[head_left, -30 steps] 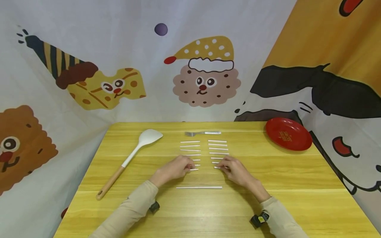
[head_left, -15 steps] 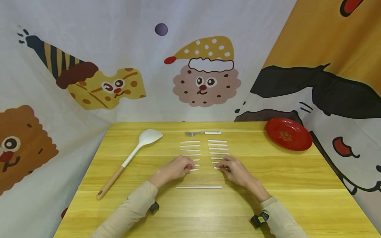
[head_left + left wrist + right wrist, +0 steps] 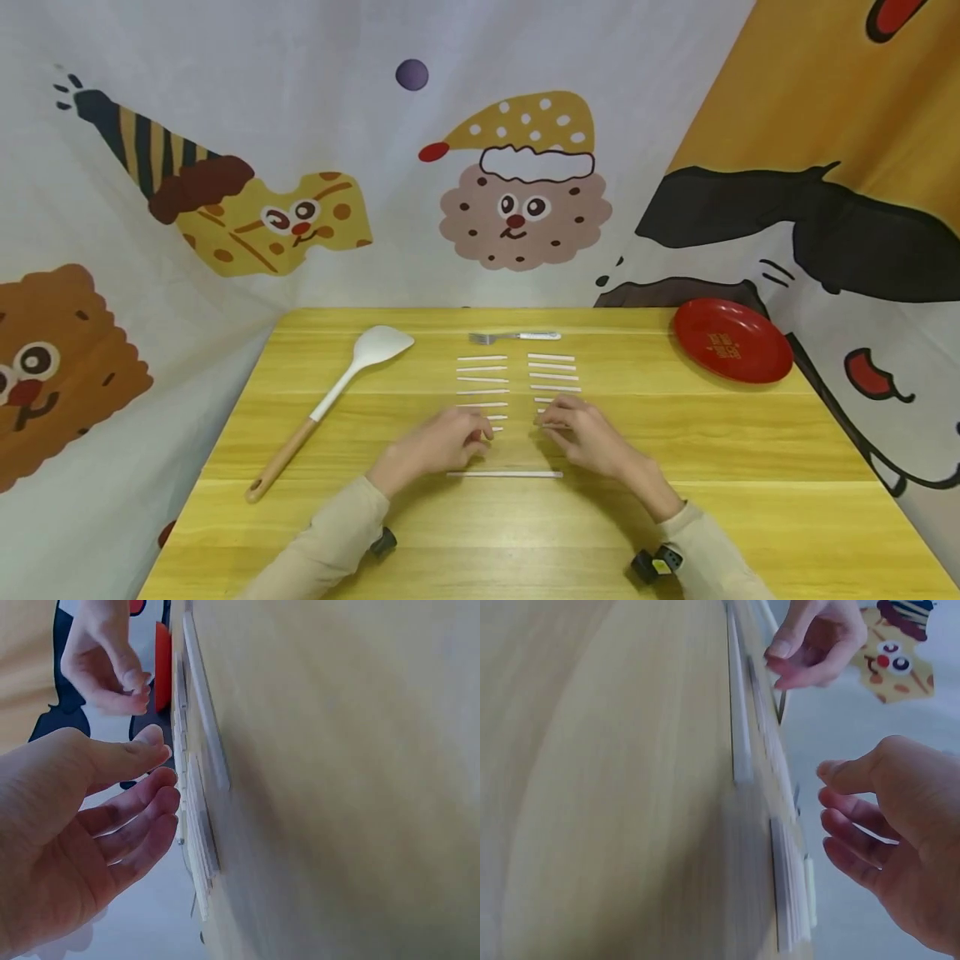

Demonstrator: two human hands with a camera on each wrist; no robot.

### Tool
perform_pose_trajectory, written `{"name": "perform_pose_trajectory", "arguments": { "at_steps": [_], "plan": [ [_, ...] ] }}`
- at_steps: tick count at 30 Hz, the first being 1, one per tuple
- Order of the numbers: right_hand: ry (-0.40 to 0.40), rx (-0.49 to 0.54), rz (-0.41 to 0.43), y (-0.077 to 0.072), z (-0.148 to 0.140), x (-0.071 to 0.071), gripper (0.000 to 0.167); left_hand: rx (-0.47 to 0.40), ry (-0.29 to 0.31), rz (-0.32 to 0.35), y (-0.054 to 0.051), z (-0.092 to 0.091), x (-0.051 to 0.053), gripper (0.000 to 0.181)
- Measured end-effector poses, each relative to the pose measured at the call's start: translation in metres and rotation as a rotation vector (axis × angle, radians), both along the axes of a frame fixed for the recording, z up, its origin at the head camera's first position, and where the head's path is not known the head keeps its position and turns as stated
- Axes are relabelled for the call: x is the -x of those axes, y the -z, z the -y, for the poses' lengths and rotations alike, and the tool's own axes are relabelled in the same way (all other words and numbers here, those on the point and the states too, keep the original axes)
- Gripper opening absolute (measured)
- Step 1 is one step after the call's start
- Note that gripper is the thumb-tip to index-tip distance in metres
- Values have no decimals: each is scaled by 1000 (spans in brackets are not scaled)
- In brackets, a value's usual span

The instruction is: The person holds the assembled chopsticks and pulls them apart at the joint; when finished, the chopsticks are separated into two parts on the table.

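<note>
Two columns of short thin white sticks lie on the wooden table, a left column [image 3: 482, 380] and a right column [image 3: 552, 376]. A longer white stick [image 3: 505, 474] lies crosswise nearer the person. My left hand [image 3: 441, 442] hovers by the near end of the left column, its fingers loosely bent and holding nothing. Beside the near end of the right column is my right hand [image 3: 592, 437], partly hiding its nearest sticks. In the right wrist view, thumb and fingers of the right hand [image 3: 900, 832] are apart with nothing between them.
A fork [image 3: 514, 337] with a patterned handle lies beyond the columns. To the left is a white spatula [image 3: 381, 343] with a wooden handle. A red plate [image 3: 750, 367] sits at the back right, near the printed cloth [image 3: 337, 100] behind the table.
Both hands have come away from the nearest short sticks and loosened their fingers. The left hand has drawn back toward the person. The sticks stay in place, while the head view shifts slightly.
</note>
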State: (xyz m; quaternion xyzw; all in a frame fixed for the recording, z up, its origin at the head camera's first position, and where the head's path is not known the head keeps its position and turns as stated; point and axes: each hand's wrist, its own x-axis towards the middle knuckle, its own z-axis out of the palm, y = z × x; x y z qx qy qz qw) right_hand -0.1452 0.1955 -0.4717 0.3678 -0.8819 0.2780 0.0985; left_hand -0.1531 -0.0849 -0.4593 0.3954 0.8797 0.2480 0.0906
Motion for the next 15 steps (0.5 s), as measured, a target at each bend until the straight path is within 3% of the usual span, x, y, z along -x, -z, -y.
{"name": "perform_pose_trajectory", "arguments": {
  "at_steps": [5, 11, 15],
  "plan": [
    [-30, -66, 81, -4, 10, -10, 17, 7, 11, 21, 4, -3, -11, 14],
    [-90, -84, 257, 3, 20, -20, 18, 79, 25, 23, 9, -7, -20, 13],
    [-114, -94, 286, 10, 24, -24, 15, 106, 41, -4, 14, -10, -21, 9]
  ]
}}
